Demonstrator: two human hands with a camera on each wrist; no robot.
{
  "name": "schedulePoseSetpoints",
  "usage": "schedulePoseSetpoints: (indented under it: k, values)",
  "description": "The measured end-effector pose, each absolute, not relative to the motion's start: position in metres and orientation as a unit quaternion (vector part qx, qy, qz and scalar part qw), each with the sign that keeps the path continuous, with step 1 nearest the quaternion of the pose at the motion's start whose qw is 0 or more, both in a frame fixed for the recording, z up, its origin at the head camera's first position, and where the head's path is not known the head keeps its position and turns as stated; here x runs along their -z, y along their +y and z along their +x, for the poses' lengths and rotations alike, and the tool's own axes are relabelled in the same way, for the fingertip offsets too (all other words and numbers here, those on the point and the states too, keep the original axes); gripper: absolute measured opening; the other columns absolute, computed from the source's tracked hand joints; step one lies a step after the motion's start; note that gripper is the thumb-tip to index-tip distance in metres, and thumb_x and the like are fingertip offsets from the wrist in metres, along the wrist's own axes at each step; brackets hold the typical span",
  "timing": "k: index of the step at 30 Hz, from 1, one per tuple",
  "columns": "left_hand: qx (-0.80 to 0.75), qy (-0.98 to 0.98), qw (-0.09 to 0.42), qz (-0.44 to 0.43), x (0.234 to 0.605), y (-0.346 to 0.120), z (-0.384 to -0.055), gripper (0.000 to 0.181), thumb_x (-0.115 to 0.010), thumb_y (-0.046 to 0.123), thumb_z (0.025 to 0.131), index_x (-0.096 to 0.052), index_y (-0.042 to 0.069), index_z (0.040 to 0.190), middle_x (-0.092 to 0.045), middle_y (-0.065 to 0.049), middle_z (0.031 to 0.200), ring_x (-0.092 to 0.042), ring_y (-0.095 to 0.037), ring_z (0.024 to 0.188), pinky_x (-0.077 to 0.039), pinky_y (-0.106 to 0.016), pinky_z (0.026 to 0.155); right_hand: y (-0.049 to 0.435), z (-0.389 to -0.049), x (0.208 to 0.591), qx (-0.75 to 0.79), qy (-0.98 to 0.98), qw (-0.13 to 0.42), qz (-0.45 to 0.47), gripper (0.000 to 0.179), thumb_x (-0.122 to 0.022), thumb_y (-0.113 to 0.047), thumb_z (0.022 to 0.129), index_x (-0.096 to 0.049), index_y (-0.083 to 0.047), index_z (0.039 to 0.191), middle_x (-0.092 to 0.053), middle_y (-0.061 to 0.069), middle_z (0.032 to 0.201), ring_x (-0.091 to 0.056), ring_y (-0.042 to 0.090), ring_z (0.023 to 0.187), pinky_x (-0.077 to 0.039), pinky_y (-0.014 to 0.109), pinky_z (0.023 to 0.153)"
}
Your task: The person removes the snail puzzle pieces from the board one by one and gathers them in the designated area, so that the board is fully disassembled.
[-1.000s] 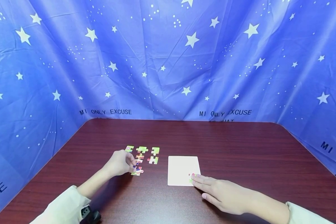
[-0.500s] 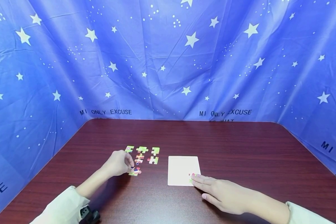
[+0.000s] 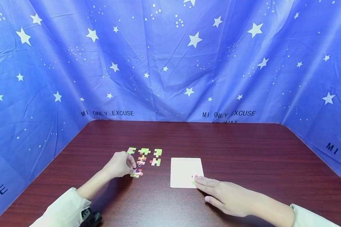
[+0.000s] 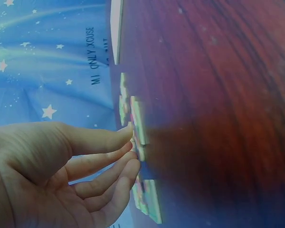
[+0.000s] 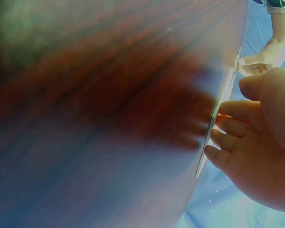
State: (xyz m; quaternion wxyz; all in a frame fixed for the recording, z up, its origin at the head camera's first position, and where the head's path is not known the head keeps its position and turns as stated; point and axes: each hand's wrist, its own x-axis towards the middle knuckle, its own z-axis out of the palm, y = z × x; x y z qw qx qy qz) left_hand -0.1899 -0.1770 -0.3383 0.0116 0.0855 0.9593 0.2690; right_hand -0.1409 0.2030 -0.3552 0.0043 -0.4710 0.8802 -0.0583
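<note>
My left hand [image 3: 120,164] pinches at the edge of a green, red and blue puzzle piece [image 3: 138,172] low on the table. In the left wrist view its thumb meets the near puzzle piece [image 4: 138,121], fingers curved beside it. My right hand [image 3: 230,197] lies flat, straight fingertips resting over a small green and red puzzle piece [image 3: 194,181] at the lower right corner of a white square board [image 3: 182,171]. The fingers partly cover that piece. In the right wrist view the fingertips touch the board's edge [image 5: 213,123].
Several other puzzle pieces lie in rows beyond my left hand, among them a green piece [image 3: 158,152] and a red and green piece [image 3: 155,162]. They sit left of the board on a dark wooden table [image 3: 244,148]. A blue star-printed curtain [image 3: 159,63] hangs behind.
The piece at my left fingers has slid slightly left, with the fingertips following it. My right hand and the board have stayed put.
</note>
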Motion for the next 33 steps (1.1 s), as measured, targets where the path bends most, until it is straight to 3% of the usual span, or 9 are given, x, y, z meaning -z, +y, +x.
schedulePoseSetpoints:
  k: [13, 22, 33]
  values:
    - [-0.326, 0.936, 0.034, 0.127, 0.329, -0.138, -0.195, 0.008, -0.076, 0.004, 0.076, -0.068, 0.005, 0.08, -0.071, -0.002, 0.074, -0.063, -0.009, 0.063, -0.051, -0.022, 0.053, 0.203, -0.141, 0.355, 0.055, 0.88, 0.001, -0.472, 0.047, -0.034, -0.034, 0.105, -0.039, -0.015, 0.147, -0.038, 0.002, 0.155, -0.043, 0.021, 0.139, -0.047, 0.039, 0.103]
    - [-0.312, 0.905, 0.031, 0.289, 0.334, -0.104, -0.202, 0.016, -0.072, 0.007, 0.078, -0.069, 0.002, 0.093, -0.074, -0.007, 0.087, -0.068, -0.012, 0.079, -0.052, -0.02, 0.07, 0.202, -0.141, 0.354, 0.052, 0.88, 0.005, -0.472, 0.047, -0.035, -0.034, 0.104, -0.039, -0.015, 0.147, -0.038, 0.002, 0.155, -0.043, 0.021, 0.139, -0.047, 0.038, 0.102]
    - [-0.313, 0.893, 0.065, 0.316, 0.339, -0.068, -0.199, 0.017, -0.072, 0.007, 0.08, -0.072, 0.002, 0.096, -0.075, -0.009, 0.093, -0.069, -0.019, 0.084, -0.052, -0.02, 0.073, 0.201, -0.141, 0.353, 0.047, 0.877, -0.004, -0.478, 0.047, -0.036, -0.033, 0.104, -0.04, -0.015, 0.147, -0.04, 0.003, 0.154, -0.044, 0.022, 0.138, -0.047, 0.039, 0.102]
